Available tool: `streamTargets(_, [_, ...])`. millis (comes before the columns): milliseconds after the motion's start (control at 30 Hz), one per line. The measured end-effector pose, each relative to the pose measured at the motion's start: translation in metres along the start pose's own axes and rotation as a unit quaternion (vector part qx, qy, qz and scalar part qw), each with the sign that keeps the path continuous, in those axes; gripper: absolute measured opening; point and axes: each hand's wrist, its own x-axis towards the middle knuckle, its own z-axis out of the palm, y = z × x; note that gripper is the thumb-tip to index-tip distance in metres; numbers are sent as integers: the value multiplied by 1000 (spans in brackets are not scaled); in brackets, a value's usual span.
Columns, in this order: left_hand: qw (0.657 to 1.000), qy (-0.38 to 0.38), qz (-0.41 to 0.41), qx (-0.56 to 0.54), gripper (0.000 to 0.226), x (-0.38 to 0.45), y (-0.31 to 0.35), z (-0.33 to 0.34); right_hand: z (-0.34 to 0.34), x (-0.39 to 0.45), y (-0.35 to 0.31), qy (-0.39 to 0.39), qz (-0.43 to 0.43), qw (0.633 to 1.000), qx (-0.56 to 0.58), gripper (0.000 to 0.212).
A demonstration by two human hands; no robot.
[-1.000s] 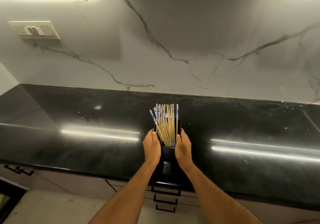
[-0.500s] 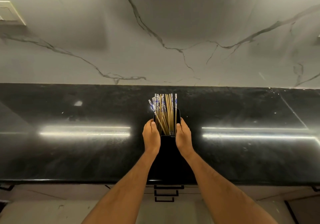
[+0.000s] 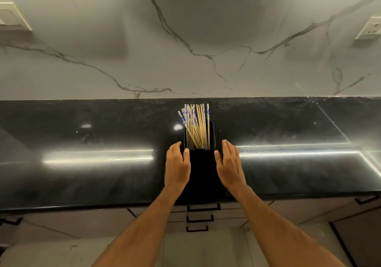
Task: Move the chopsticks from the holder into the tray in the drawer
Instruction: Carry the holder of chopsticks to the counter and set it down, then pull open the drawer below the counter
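Note:
A tall black holder (image 3: pixel 201 167) stands upright on the black countertop (image 3: pixel 82 176), near its front edge. Several wooden chopsticks (image 3: pixel 196 126) with blue-and-white patterned tops stick out of it. My left hand (image 3: pixel 177 167) is just left of the holder, and my right hand (image 3: pixel 229 165) just right of it. Both have fingers apart and stand slightly off the holder's sides, holding nothing. Below the counter edge, shut drawers with black handles (image 3: pixel 203 208) are stacked under the holder. No tray is in view.
A white marble-veined wall (image 3: pixel 185 39) rises behind the counter. One switch plate (image 3: pixel 12 17) sits at the far left and a socket (image 3: pixel 370 29) at the far right. Light floor shows below the cabinets.
Both hands held the holder's sides in the earlier frames; now they have come off it and spread slightly outward. The holder now stands on the counter and the view has tilted down.

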Motion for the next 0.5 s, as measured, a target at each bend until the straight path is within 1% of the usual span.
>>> streamTargets(100, [994,5,86,65,40,-31,-8,-11,-7,-35,3,-11,-46,998,-49,52])
streamTargets(200, [978,2,165,129,37,-62,-19,-21,-12,-69,7,-10,-94,991,-92,48])
streamTargets(267, [967,-2,205,152,35,-83,-27,-26,-13,-88,11,-8,-130,985,-113,45])
streamTargets(367, [955,-18,243,168,33,-114,-38,-27,-14,-113,19,-24,-164,977,-136,40])
streamTargets(500, [940,-84,264,199,30,-147,-56,-16,-6,-145,36,-68,-203,966,-145,33])
